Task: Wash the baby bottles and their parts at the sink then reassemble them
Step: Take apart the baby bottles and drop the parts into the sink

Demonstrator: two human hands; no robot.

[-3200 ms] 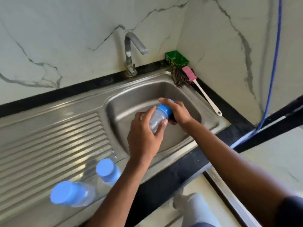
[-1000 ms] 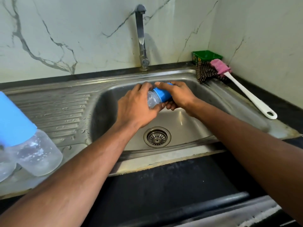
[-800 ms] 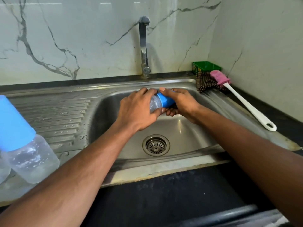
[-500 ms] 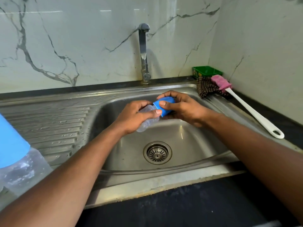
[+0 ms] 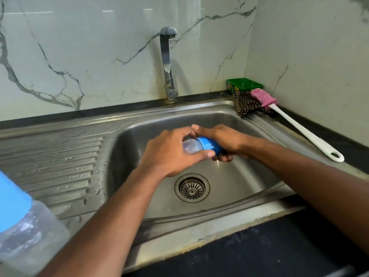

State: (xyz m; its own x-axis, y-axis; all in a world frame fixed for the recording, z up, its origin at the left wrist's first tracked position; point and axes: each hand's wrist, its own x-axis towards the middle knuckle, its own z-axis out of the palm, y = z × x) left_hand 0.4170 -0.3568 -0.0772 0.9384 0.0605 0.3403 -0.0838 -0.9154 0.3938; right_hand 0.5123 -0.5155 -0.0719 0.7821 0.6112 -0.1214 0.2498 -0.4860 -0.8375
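Observation:
A small clear baby bottle (image 5: 190,147) with a blue cap (image 5: 209,145) lies sideways over the steel sink basin (image 5: 235,182). My left hand (image 5: 171,152) wraps the clear body. My right hand (image 5: 221,139) grips the blue cap end from the right. A second clear bottle with a blue cap (image 5: 22,226) stands on the draining board at the near left, partly cut off by the frame edge. No water runs from the tap (image 5: 167,62).
A ribbed steel draining board (image 5: 56,162) lies left of the basin. A pink-headed bottle brush with a white handle (image 5: 295,122), a checked cloth (image 5: 247,104) and a green tray (image 5: 243,84) sit at the back right corner. The drain strainer (image 5: 192,187) is below my hands.
The camera view has dropped closer to the sink. Both hands keep hold of the bottle over the basin, and my left hand has shifted back over the clear body.

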